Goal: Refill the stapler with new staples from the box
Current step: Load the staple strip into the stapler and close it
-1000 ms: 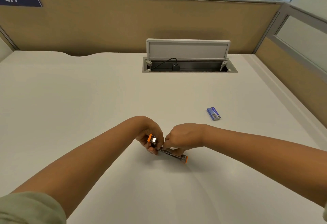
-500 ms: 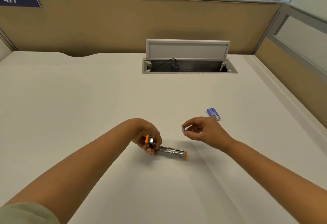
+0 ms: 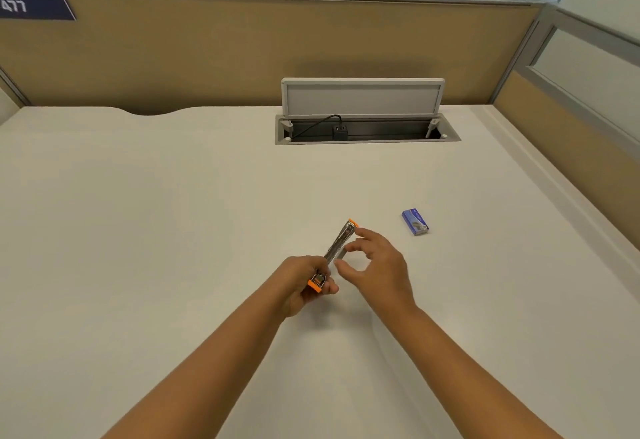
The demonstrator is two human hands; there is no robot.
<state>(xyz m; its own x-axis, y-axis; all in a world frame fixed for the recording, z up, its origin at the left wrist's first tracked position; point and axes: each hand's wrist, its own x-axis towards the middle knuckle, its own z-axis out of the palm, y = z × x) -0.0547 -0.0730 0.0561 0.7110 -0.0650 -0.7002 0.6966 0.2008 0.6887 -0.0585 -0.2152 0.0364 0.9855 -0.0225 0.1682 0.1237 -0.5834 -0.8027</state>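
A slim metal stapler (image 3: 338,242) with orange ends is lifted off the white desk (image 3: 173,230) and points away to the upper right. My left hand (image 3: 299,288) grips its near orange end. Just right of the stapler's middle, my right hand (image 3: 381,270) pinches a short grey strip of staples (image 3: 341,253) between thumb and fingertips, right against the stapler's side. The small blue staple box (image 3: 415,221) lies on the desk to the right of my right hand, apart from both hands.
A cable tray (image 3: 367,133) is set into the desk at the back, its grey lid (image 3: 362,97) standing up and a black charger (image 3: 340,132) plugged inside. Tan partition walls (image 3: 242,50) close the desk at the back and right.
My left hand has lifted the stapler and swung its far end from pointing right to pointing away. My right hand has brought the staple strip in from the right to the stapler's side.
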